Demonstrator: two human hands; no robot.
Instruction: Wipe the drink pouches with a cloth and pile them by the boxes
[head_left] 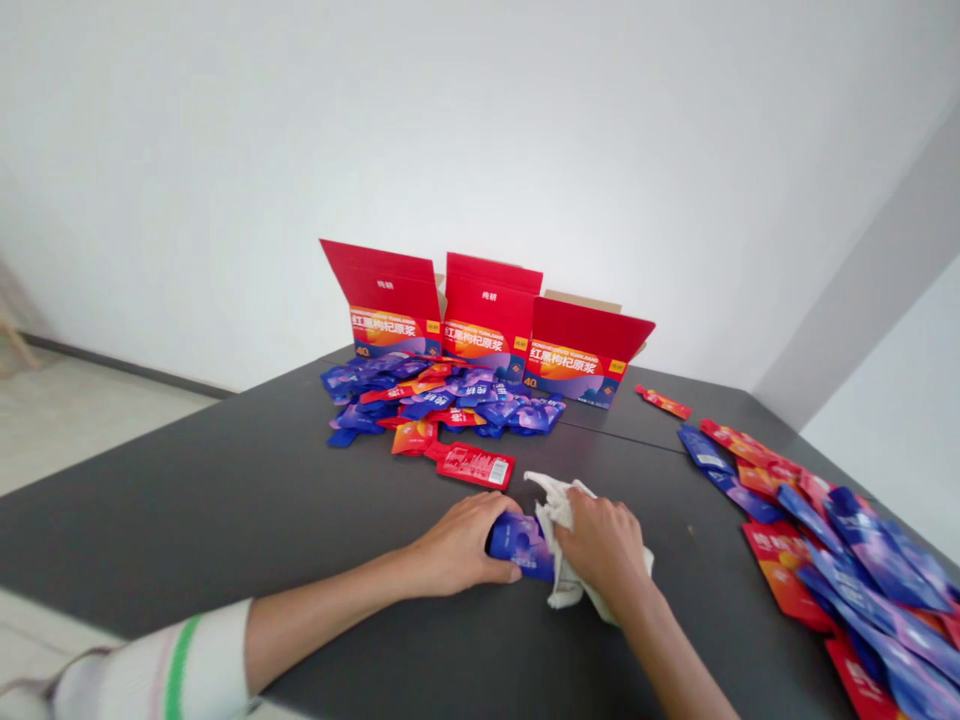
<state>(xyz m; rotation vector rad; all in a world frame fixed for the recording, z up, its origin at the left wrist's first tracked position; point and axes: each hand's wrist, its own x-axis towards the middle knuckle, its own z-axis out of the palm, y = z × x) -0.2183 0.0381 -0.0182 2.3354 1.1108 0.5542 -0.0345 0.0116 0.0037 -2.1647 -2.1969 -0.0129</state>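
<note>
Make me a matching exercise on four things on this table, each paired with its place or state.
Things:
1. white cloth
2. blue-purple pouch
3. three printed cartons
4. lone red pouch

Places or states:
A. standing behind a pouch heap, red flaps raised
B. lying on the dark table, to the right of the cartons
C. in the right hand
D. gripped by the left hand

Pairs: 1-C, 2-D, 3-A, 4-B

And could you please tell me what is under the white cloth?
The white cloth, under the right hand, hides one end of a blue pouch; more of it shows in the left hand. Anything else underneath is covered.
</note>
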